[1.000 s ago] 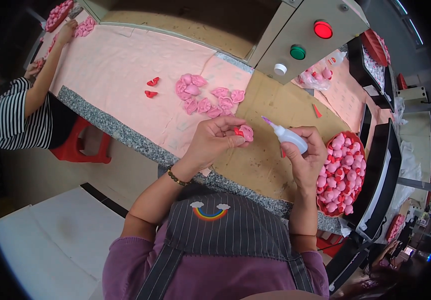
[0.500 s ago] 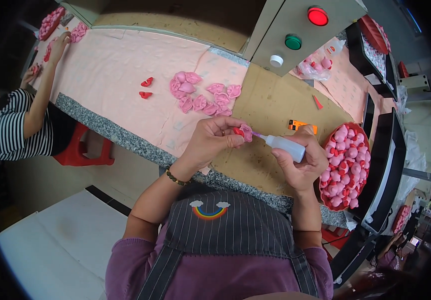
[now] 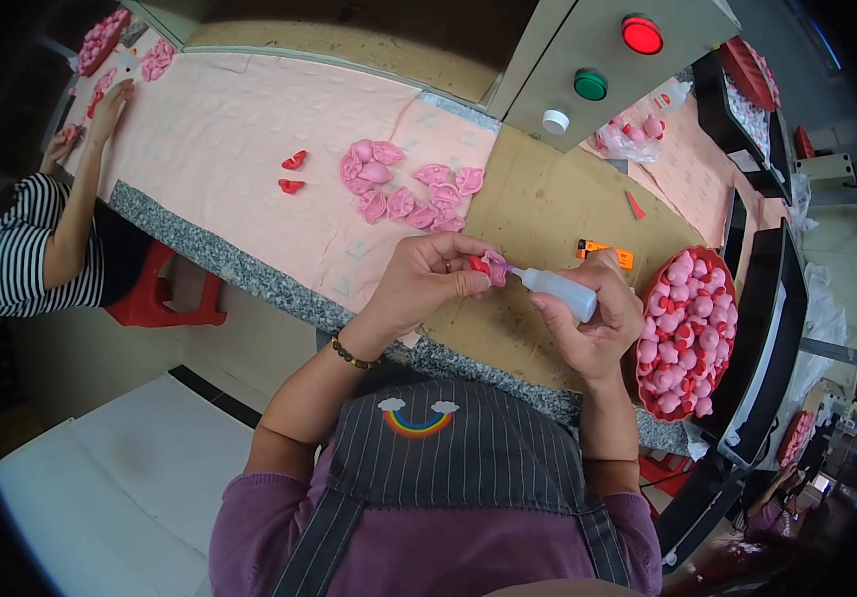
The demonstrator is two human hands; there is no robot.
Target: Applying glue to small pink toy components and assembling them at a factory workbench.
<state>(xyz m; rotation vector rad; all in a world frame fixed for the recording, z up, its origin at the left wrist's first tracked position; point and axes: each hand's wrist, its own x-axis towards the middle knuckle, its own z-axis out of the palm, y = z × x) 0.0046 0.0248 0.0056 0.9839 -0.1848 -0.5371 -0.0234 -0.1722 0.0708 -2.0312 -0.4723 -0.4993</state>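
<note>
Over the desk (image 3: pixel 209 251), with a red basket (image 3: pixel 647 402) at three o'clock from the right hand (image 3: pixel 592 333), a white bottle (image 3: pixel 560 294) was gripped in that curled hand, its nozzle (image 3: pixel 524 275) at a pink-and-red piece (image 3: pixel 495 268) pinched toward ten o'clock by the left hand (image 3: pixel 432 273).

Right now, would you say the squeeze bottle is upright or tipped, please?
Tipped: the right hand holds the squeeze bottle slanted, its nozzle pointing toward the pink piece.

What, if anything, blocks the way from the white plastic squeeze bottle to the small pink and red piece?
Nothing visible: the white plastic squeeze bottle in the right hand points its purple nozzle at the small pink and red piece in the left hand. Contact is unclear.
</note>
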